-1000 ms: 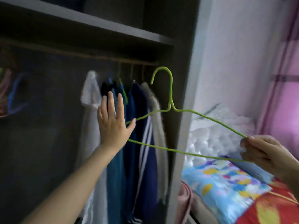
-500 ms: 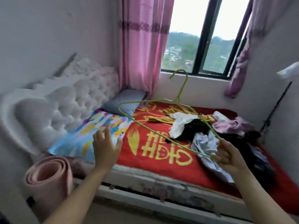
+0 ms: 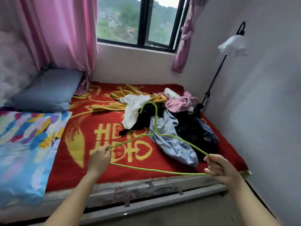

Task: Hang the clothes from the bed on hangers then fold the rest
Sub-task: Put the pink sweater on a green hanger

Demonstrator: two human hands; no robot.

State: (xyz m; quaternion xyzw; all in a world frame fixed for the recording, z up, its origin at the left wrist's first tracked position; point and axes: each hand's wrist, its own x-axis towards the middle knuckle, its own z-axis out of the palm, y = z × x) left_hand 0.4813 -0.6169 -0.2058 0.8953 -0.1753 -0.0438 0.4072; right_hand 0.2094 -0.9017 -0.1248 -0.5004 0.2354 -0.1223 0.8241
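Two hands are gripping one green wire hanger (image 3: 155,133). My left hand (image 3: 99,158) is pinching its left corner, fingers (image 3: 107,150) curled tight on the wire, and my right hand (image 3: 219,168) is clamping its fingers (image 3: 211,161) round the right corner. I am holding it above the near part of the bed (image 3: 146,185), hook pointing away toward the pile of clothes (image 3: 162,115). The pile is lying on the red blanket (image 3: 91,124), with white, black, pale blue, pink and mustard pieces tangled together.

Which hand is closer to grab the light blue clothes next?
Right, probably. The right hand grips one end of the green hanger just beside the light blue garment. The left hand, holding the other end, is farther off over the bare red blanket.
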